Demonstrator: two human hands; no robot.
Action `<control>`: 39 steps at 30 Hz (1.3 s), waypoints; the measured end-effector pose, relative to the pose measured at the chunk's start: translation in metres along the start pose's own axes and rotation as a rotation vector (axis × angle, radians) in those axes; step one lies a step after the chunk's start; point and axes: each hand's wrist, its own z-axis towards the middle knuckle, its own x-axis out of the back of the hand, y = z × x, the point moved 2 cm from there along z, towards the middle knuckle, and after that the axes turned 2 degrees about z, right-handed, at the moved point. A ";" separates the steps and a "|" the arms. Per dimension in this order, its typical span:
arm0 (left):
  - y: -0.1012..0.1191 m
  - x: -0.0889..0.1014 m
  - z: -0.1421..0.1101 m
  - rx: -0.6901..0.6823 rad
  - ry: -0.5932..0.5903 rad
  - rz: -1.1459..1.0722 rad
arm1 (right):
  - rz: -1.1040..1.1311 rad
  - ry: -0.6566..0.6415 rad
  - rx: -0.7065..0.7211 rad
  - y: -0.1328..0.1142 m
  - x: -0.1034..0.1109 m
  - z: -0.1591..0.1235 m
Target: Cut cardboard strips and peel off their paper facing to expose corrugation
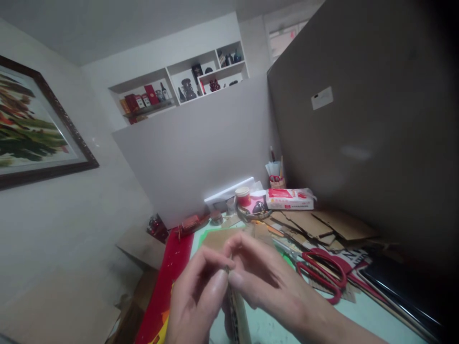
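Observation:
My left hand point(198, 296) and my right hand point(267, 279) meet above the tabletop, thumbs and fingertips pinched together. Between them is a piece of corrugated cardboard point(239, 317), its cut edge turned up toward me. The fingers of both hands close on the upper end of this edge and hide part of it. Another flat piece of cardboard point(218, 237) lies just beyond my fingers over something green. To the right of my right hand, scissors with red handles point(339, 274) rest on the table.
Cardboard scraps point(304, 222) cover the right side. A tissue pack point(290, 199), a paper cup point(243, 197) and a holder with pens point(277, 181) stand at the back. A black glossy object point(398, 289) lies at the right. Grey partitions point(215, 148) border the table.

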 end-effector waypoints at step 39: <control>0.007 0.005 -0.008 -0.084 0.019 -0.108 | -0.119 -0.223 0.051 -0.001 0.008 0.000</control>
